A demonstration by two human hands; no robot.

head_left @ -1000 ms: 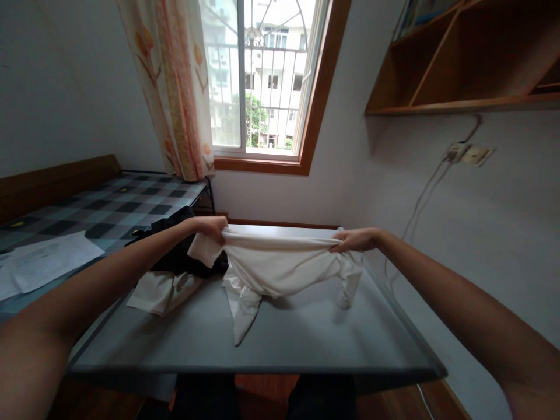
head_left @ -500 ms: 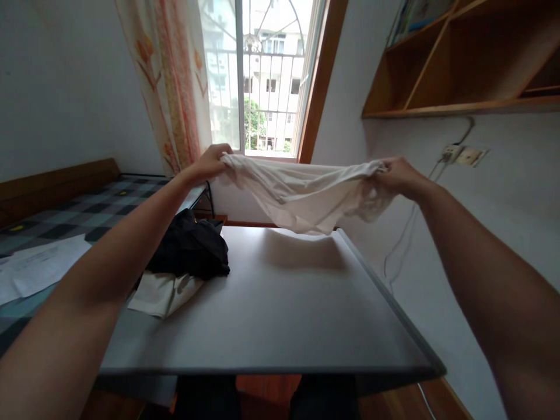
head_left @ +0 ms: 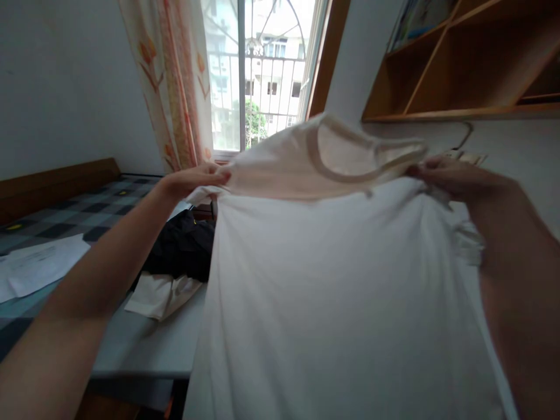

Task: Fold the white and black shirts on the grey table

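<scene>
A white T-shirt hangs spread out between my two hands, its round neckline at the top and its body falling below the frame. My left hand is closed on the shirt near the left shoulder. On the other side, my right hand pinches the fabric near the right shoulder, slightly blurred by motion. Most of the table behind is hidden by the shirt. Left of it lie a crumpled black garment and a folded off-white cloth.
The grey table shows at its left part. A bed with a checked sheet and white papers stands to the left. Ahead are a curtain and a barred window. A wooden shelf hangs at upper right.
The white T-shirt has opened from a gathered bundle into a hanging sheet that covers much of the table. My left hand has lowered slightly; my right hand has shifted right.
</scene>
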